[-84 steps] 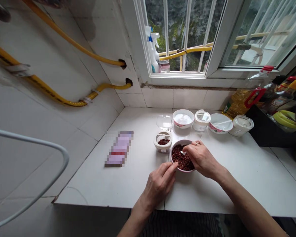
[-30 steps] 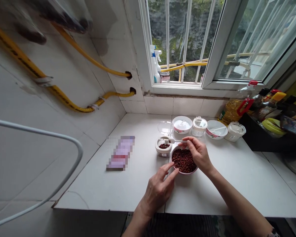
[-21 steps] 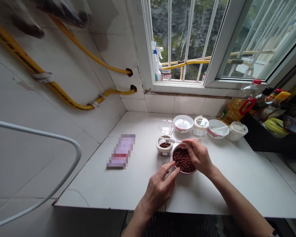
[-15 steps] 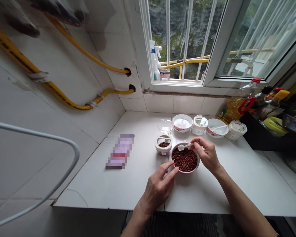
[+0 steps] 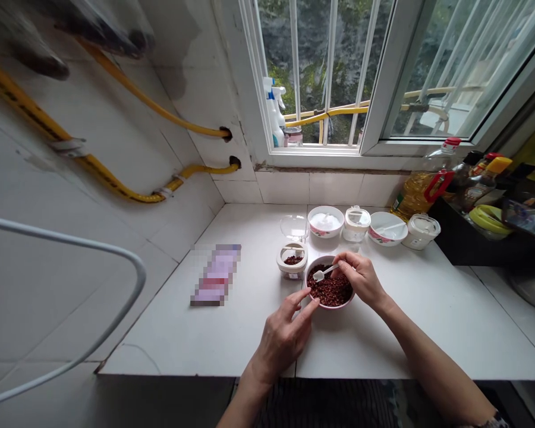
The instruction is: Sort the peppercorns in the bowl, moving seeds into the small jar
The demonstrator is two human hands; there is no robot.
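A bowl [image 5: 331, 307] with a pink rim stands on the counter, filled with dark red peppercorns [image 5: 334, 290]. Thumb and forefinger of my left hand [image 5: 288, 327] hold its near-left rim. Over the bowl's right side, my right hand [image 5: 359, 276] pinches the handle of a small white spoon [image 5: 320, 275]. The spoon's tip is low over the peppercorns; some fingers of that hand dip inside the rim. Just left of the bowl sits a seasoning jar [image 5: 292, 270] with peppercorns in it, its clear lid [image 5: 294, 227] raised.
Behind are a bowl of white grains [image 5: 325, 223], a lidded jar [image 5: 356, 223], a bowl with a white spoon [image 5: 387, 235] and another jar [image 5: 421, 232]. An oil bottle [image 5: 414, 193] stands by a black box [image 5: 446, 241] at right. A blurred purple packet [image 5: 216, 276] lies left.
My right hand and the white spoon have lowered toward the peppercorns, with fingers now inside the bowl's rim. My left hand stays at the rim. The view has shifted slightly.
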